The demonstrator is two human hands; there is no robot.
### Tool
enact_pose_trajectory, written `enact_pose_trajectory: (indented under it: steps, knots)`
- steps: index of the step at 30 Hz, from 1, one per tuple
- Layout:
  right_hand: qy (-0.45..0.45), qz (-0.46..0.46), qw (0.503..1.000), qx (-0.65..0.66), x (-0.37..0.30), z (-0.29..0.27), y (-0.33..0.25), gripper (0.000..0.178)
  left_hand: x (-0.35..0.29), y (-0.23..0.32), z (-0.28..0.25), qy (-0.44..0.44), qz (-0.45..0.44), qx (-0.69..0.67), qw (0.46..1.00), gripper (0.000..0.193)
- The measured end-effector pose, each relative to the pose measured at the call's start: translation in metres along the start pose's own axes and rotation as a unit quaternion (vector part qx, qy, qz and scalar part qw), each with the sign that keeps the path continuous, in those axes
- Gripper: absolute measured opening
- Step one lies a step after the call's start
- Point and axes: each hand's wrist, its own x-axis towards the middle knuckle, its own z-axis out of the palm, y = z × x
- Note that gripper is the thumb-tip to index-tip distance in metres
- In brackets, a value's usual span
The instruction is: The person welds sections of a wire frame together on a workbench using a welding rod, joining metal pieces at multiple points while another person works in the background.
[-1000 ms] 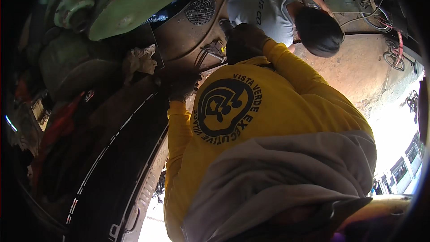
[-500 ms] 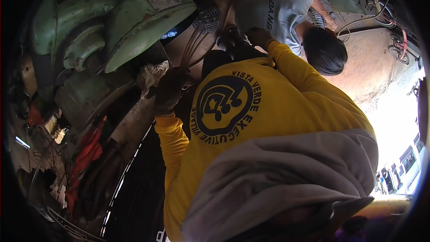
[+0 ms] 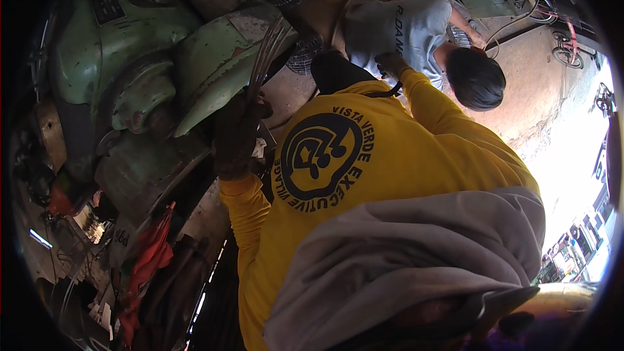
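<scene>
My left hand (image 3: pixel 239 133), in what looks like a dark glove, is closed round a bundle of thin metal rods (image 3: pixel 268 52). They point up and away across the pale-edged guard of a large green machine (image 3: pixel 117 52). My right hand (image 3: pixel 391 65), also dark, is at the far end of my yellow sleeve (image 3: pixel 442 101). Its fingers look curled, and what they hold, if anything, is too dark to make out. Just past it bends a person in a grey shirt (image 3: pixel 396 26), and in the picture my hand borders that shirt.
A coiled wire piece (image 3: pixel 304 55) lies beyond the rods. A red cloth (image 3: pixel 146 266) hangs at the left below the machine. At the far right are a hose (image 3: pixel 530 16) and a small red bicycle (image 3: pixel 569 52) near the bright opening.
My left hand has risen and shifted slightly left, lifting the rods up before the green machine. My right hand has moved a little right and down. The view has shifted slightly.
</scene>
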Motion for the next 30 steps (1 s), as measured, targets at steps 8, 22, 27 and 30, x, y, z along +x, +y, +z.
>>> enact_pose_trajectory:
  steps: [8, 22, 27, 30]
  knots:
    - [0.03, 0.379, 0.719, 0.582, 0.017, -0.122, -0.076, 0.022, 0.03, 0.013, -0.012, 0.047, 0.044, 0.083, 0.994, 0.015]
    - [-0.027, 0.375, 0.692, 0.617, 0.074, -0.232, -0.008, 0.022, 0.211, 0.113, -0.002, 0.017, -0.219, 0.058, 0.974, 0.009]
    - [-0.088, 0.422, 0.517, 0.739, 0.134, -0.353, 0.007, 0.025, 0.345, 0.133, -0.008, -0.101, -0.013, 0.331, 0.938, 0.011]
    - [-0.08, 0.334, 0.637, 0.69, 0.131, -0.344, 0.047, 0.03, 0.421, 0.144, -0.014, -0.173, 0.095, 0.396, 0.897, 0.011]
